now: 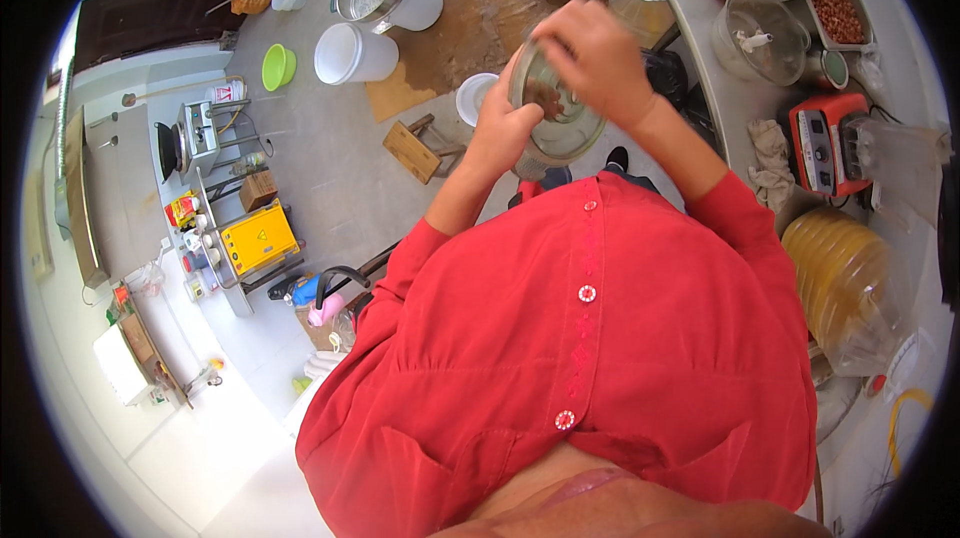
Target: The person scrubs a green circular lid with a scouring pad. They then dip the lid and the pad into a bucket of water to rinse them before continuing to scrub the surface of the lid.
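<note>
My left hand (504,122) grips the near-left rim of a greenish clear round container (566,134), its thumb over the edge. Above the container's far side, my right hand (596,62) is blurred, with its fingers bent over the rim; whether they hold anything cannot be told. Through the container some reddish bits show, and it is tilted in front of my red shirt. A perforated metal surface shows just beneath it. Beyond my left wrist a small white bucket (475,98) stands on the floor.
A metal worktop (701,73) on the right bears a clear tub (759,39), a red blender base (819,144) and a large jug of yellow liquid (847,275). A wooden stool (412,152), white buckets (352,54) and a green basin (279,66) stand on the floor at the left.
</note>
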`<state>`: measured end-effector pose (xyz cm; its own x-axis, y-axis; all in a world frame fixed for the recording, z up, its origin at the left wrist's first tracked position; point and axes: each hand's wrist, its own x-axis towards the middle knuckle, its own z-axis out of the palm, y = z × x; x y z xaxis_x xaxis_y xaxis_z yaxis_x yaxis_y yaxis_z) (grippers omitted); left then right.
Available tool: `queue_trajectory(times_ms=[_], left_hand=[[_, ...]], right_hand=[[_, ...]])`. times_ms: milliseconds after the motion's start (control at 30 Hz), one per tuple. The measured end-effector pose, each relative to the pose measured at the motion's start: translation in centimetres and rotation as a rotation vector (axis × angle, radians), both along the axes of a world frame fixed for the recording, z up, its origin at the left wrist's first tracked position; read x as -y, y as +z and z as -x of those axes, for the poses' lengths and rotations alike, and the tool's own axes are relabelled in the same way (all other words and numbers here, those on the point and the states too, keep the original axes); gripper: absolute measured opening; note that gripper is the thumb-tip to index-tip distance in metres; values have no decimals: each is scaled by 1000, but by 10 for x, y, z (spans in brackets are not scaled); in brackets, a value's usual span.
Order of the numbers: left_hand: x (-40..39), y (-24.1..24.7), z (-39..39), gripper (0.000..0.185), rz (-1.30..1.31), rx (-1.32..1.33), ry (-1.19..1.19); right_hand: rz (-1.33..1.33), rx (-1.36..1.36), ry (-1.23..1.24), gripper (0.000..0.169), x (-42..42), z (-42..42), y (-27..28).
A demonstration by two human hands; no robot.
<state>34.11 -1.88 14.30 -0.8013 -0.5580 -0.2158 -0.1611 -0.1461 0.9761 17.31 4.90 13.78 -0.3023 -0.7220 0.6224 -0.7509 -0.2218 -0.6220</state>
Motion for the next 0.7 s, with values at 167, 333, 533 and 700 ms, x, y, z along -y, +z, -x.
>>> queue_trajectory(times_ms=[167,333,533,700], left_hand=[[2,-5,-2,74,20,68,-8],[3,0,-1,74,145,89,20],[-7,14,1,81,41,-72,33],[-9,4,0,82,173,-169,106]], right_hand=[[-29,60,4,7,0,-8,-1],[16,70,10,10,-3,-15,7],[-90,359,-228,14,16,25,-37],[-160,613,-336,26,6,24,-80]])
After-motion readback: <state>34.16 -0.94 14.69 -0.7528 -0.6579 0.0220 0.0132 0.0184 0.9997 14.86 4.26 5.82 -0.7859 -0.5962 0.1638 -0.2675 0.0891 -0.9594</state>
